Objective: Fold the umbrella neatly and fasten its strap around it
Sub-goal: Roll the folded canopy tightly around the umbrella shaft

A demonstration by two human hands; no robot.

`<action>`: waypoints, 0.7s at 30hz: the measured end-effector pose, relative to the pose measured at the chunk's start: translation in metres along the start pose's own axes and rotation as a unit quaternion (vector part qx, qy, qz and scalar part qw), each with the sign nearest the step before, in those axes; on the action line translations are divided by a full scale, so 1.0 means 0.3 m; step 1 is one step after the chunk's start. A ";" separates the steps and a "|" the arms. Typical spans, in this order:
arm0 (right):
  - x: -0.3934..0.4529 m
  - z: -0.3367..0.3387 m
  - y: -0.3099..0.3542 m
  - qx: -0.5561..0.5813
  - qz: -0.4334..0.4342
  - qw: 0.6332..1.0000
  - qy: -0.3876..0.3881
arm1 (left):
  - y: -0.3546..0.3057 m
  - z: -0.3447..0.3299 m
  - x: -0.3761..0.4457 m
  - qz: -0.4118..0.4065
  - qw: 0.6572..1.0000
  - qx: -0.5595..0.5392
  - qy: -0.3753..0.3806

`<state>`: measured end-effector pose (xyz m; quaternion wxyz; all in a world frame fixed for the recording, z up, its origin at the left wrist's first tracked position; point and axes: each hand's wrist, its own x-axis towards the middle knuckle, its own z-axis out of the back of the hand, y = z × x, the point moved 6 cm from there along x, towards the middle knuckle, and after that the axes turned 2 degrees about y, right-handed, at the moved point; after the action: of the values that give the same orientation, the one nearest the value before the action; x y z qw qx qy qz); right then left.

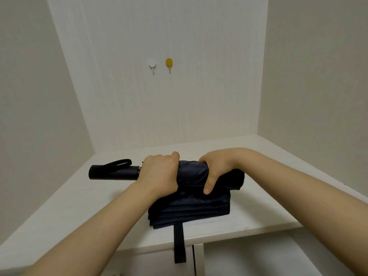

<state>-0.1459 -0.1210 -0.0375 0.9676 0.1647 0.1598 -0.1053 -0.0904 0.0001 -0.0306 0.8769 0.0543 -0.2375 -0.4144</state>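
A dark navy folding umbrella (191,206) lies across the white counter, its canopy gathered in flat pleats toward me. Its black handle (113,172) with a wrist loop points left. My left hand (159,174) grips the rolled canopy just beside the handle. My right hand (216,170) clasps the roll farther right, thumb pressed down the front. The black strap (179,243) hangs loose from the canopy's near edge, over the counter's front edge.
The white counter (79,206) fills an alcove with walls at left, back and right. Two wall hooks, one white (152,64) and one yellow (169,63), sit on the back wall. Cabinet doors (199,259) lie below the front edge.
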 end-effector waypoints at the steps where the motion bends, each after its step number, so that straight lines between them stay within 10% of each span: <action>1: 0.002 -0.005 -0.008 0.007 -0.007 1.000 0.008 | -0.002 0.001 -0.001 -0.003 1.000 0.012 -0.002; 12: 0.007 -0.015 -0.020 0.043 -0.002 0.996 -0.083 | 0.031 -0.006 -0.001 -0.006 0.999 0.046 -0.026; 21: -0.010 0.027 0.018 -0.139 0.010 0.964 -0.228 | 0.006 0.004 -0.006 -0.030 0.997 0.020 0.065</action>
<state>-0.1450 -0.1184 -0.0278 0.9928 0.0018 -0.0535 -0.1072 -0.0905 0.0028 -0.0297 0.8763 0.1058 -0.1869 -0.4313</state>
